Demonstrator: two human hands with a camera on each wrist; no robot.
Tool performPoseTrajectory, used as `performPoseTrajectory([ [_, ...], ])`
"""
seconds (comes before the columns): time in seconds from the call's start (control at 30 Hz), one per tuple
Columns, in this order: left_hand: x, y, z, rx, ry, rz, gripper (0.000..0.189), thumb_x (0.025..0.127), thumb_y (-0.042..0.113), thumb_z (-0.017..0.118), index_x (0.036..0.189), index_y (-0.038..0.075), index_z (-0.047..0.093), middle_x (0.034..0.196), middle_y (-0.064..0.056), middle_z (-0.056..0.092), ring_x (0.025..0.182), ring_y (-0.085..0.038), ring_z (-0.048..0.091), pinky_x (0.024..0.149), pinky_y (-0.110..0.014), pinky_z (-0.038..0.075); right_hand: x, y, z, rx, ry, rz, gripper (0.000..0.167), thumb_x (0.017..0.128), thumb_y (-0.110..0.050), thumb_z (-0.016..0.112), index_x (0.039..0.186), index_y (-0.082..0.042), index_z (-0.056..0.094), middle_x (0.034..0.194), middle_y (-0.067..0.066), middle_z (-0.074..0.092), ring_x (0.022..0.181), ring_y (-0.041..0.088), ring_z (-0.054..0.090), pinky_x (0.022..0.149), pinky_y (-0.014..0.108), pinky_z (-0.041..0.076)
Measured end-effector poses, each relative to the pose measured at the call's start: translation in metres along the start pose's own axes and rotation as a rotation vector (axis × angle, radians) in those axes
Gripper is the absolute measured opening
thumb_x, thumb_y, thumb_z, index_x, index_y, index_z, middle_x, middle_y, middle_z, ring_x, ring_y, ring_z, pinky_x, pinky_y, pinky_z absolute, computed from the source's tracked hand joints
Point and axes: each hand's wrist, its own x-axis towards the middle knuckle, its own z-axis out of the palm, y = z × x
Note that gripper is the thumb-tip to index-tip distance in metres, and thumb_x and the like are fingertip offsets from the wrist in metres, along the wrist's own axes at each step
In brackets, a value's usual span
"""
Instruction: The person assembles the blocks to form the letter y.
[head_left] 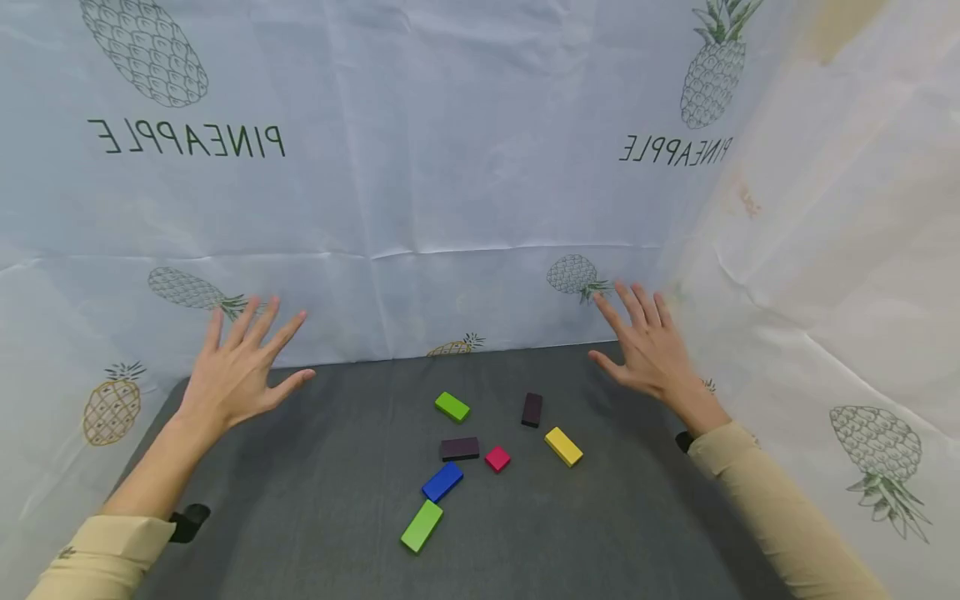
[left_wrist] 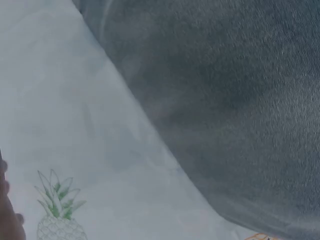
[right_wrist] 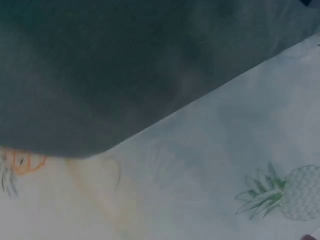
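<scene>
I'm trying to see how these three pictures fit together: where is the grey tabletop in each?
Head: the grey tabletop fills the lower middle, under the coloured blocks.
Left wrist: the tabletop fills the upper right.
Right wrist: the tabletop fills the upper left.
Shared landmark: the white pineapple-print cloth bordering it.

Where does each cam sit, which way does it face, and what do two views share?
Head: on the head, facing forward and down; shows left hand, right hand, sleeves, blocks, grey surface and pineapple-print cloth.
Left wrist: on that wrist, facing the surface's edge and cloth; a sliver of hand at the left border.
Right wrist: on that wrist, facing surface and cloth too; a small patch bottom right, possibly a fingertip.
Shared: both wrist views show surface meeting cloth.
</scene>
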Motion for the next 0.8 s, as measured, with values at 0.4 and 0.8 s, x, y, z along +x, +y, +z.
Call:
performPoseTrajectory([
  [0.4, -0.004, 0.029, 0.006, -0.194, -0.038, -0.037, 0.070, 0.091, 0.039, 0.084, 0.151, 0.011, 0.062, 0.151, -0.023, 0.064, 0.137, -0.049, 0.059, 0.109, -0.075, 0.045, -0.009, -0.031, 0.007, 0.338, -0.247, 0.069, 0.081, 0.099, -0.033, 0.080, 0.167, -0.013, 0.040, 0.161, 0.024, 0.051, 0.142, 0.052, 0.056, 0.101, 0.071, 0.055],
  [0.8, -0.008, 0.064, 0.009, -0.489, -0.217, -0.087, 0.049, 0.101, 0.020, 0.077, 0.146, 0.004, 0.065, 0.142, -0.025, 0.069, 0.130, -0.050, 0.066, 0.102, -0.070, 0.055, -0.016, -0.051, 0.021, 0.661, -0.376, 0.105, 0.069, 0.104, -0.024, 0.075, 0.165, -0.010, 0.044, 0.161, 0.022, 0.054, 0.145, 0.049, 0.055, 0.113, 0.072, 0.048],
])
